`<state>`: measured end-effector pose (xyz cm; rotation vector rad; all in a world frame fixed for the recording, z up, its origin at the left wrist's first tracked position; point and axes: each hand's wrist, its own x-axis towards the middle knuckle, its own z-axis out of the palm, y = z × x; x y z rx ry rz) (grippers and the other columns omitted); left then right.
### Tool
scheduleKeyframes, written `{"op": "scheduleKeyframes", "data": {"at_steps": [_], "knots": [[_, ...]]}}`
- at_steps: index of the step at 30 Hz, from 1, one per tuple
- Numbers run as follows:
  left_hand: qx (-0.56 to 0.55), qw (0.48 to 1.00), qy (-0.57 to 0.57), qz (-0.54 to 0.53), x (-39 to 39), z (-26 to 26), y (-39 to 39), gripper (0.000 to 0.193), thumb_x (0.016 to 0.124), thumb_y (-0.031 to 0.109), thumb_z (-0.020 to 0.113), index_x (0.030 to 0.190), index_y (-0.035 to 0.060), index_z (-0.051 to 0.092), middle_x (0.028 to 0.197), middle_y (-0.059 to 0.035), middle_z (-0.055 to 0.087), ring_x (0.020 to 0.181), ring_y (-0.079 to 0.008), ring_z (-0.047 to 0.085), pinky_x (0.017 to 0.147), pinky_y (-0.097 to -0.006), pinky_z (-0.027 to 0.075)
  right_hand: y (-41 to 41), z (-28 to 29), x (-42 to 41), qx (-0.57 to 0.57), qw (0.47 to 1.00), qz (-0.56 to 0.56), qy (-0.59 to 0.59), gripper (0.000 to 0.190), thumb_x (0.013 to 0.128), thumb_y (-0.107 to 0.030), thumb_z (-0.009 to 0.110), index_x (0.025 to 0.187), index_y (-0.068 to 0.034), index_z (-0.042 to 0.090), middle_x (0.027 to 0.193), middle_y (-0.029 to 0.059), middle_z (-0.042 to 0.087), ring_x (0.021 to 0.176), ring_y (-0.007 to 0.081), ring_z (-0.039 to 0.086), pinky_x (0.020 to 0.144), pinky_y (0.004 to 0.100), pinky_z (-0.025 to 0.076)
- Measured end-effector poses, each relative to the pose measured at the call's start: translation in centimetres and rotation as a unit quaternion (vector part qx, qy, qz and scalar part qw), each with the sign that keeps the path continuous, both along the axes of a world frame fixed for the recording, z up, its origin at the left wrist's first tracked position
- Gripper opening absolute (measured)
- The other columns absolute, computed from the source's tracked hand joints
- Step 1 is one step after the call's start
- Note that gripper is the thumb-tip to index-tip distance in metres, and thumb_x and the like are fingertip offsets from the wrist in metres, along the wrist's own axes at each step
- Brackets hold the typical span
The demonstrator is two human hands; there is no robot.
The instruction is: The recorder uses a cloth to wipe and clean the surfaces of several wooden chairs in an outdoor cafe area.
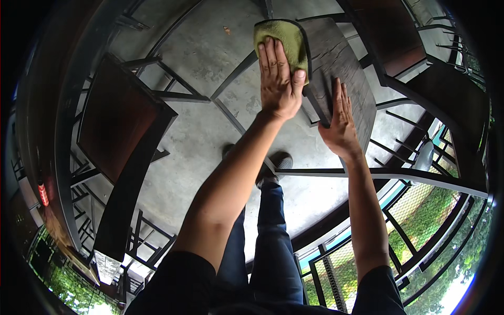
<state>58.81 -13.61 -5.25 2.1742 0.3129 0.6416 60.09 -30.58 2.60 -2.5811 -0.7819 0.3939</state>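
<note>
Flat against a green cloth with a dark hem (289, 45) lies my left hand (280, 78), fingers pointing away from me and the thumb near the cloth's right edge. The cloth stands at the near left side of a dark wooden panel (354, 71), which looks like a table or seat top. My right hand (340, 122) rests by the lower part of that panel, fingers extended and nothing held in it. Whether its palm touches the wood cannot be told.
A dark chair seat (122, 118) with a thick frame is at the left. More dark furniture (393, 35) stands at the upper right. Black metal bars (311, 172) cross near my feet above the concrete floor (189, 130). A mesh railing (421, 220) runs at the lower right.
</note>
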Motion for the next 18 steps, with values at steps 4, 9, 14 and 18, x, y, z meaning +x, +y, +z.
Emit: {"op": "scheduleKeyframes", "data": {"at_steps": [4,9,14,18], "knots": [[0.017,1.0,0.012,0.016,-0.7,-3.5,0.9,0.073,0.101,0.045,0.031,0.149,-0.0049,0.007,0.156,-0.0253,0.008,0.144,-0.0432,0.007,0.118,-0.0457,0.011,-0.7,0.0,0.2,-0.012,1.0,-0.005,-0.008,0.098,0.068,0.006,0.059,0.153,-0.008,0.011,0.156,0.0173,0.019,0.146,0.0306,0.013,0.12,0.0447,0.012],[0.027,0.983,0.098,0.151,-5.2,-14.3,5.4,0.046,0.098,0.018,0.036,0.142,0.0055,0.034,0.132,-0.0188,0.049,0.119,-0.0387,0.05,0.103,-0.0424,0.042,-0.1,-0.8,-0.7,-0.003,0.999,0.019,-0.034,0.098,0.067,0.005,0.061,0.152,-0.005,0.013,0.156,0.0189,0.02,0.146,0.0311,0.015,0.119,0.0438,0.015],[-0.057,0.926,0.348,0.133,-11.3,-19.3,9.2,0.049,0.097,0.029,0.041,0.141,0.0082,0.038,0.137,-0.0196,0.048,0.123,-0.0355,0.049,0.101,-0.0436,0.041,-0.1,-0.7,-0.6,-0.005,0.999,0.003,-0.036,0.094,0.068,0.003,0.061,0.151,-0.006,0.018,0.156,0.018,0.021,0.145,0.0307,0.018,0.12,0.0429,0.016],[-0.1,0.907,0.398,0.092,-13.3,-20.4,10.5,0.047,0.089,0.013,0.045,0.136,0.0076,0.041,0.124,-0.0221,0.058,0.115,-0.0397,0.054,0.097,-0.045,0.044,-0.4,-0.5,0.1,-0.008,0.999,0.01,-0.031,0.095,0.066,0.004,0.059,0.152,-0.008,0.018,0.156,0.0168,0.021,0.146,0.0302,0.016,0.12,0.0423,0.014]]}}
